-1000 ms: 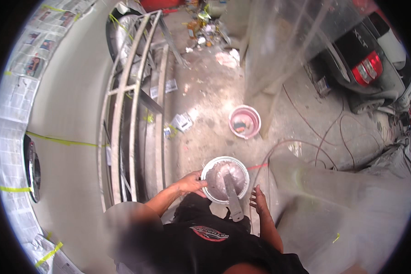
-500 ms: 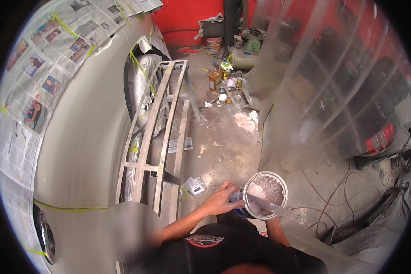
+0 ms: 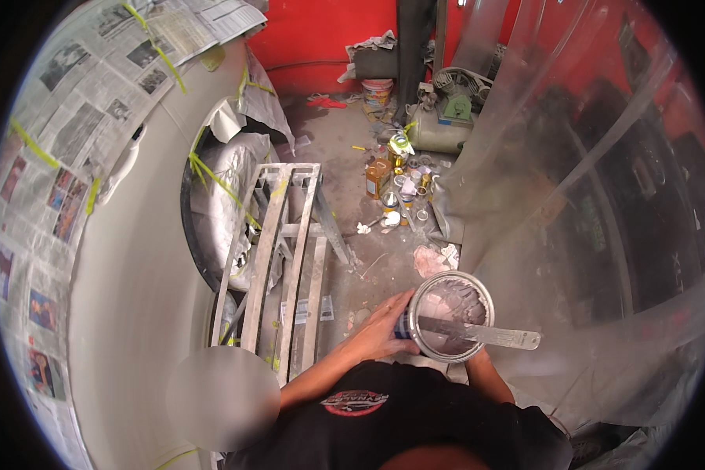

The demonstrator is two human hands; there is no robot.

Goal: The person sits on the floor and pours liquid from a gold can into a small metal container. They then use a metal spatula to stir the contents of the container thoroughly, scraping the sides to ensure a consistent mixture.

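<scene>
We hold an open round tin close to our chest, above the concrete floor. Our left hand grips its side, fingers spread and wrapped around the wall of the tin. Our right hand is under the tin's lower right edge and mostly hidden by it, so we cannot tell how its fingers are set. A flat metal stick lies across the tin's mouth, its far end jutting out past the rim to the right; the part inside is coated with the pale pinkish-grey paint that fills the tin.

To our left stands a car body in grey primer, its windows covered with newspaper held by yellow-green tape. A metal frame lies on the floor just beside the car. Further ahead on the floor is a cluster of bottles and cans, a small bucket and a compressor against the red wall. Clear plastic sheeting hangs to our right.
</scene>
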